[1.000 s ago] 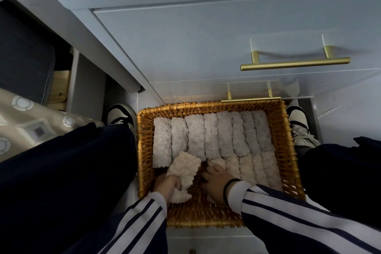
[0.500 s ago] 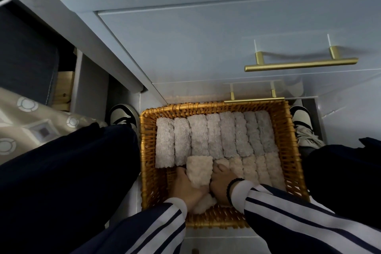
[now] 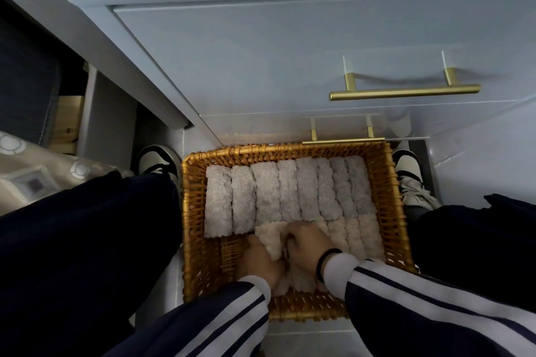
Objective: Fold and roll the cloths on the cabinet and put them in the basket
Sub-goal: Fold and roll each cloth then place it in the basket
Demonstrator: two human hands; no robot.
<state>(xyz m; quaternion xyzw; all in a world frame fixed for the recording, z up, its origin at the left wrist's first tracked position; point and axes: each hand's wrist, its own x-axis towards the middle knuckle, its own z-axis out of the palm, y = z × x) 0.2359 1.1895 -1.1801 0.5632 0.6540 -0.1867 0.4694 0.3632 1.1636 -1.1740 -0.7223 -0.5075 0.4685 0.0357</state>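
A brown wicker basket [image 3: 193, 211] stands on the floor between my legs, against the cabinet. Its far row holds several grey rolled cloths [image 3: 307, 191]. The near row has beige rolls [image 3: 359, 238] on the right. A beige rolled cloth [image 3: 271, 242] lies in the near row beside them, with both hands on it. My left hand [image 3: 259, 259] grips its left side. My right hand [image 3: 309, 243] curls over its right side, a black band at the wrist. The roll's near end shows below my hands.
A grey cabinet with a brass drawer handle [image 3: 404, 93] rises just behind the basket. My shoes [image 3: 156, 162] sit at both sides of the basket. The near left corner of the basket floor [image 3: 232, 249] is bare. A patterned fabric [image 3: 43, 165] lies at left.
The beige roll moved from tilted in my left hand down into the near row. My right hand came onto it, and both hands moved forward pressing it against the neighbouring rolls.
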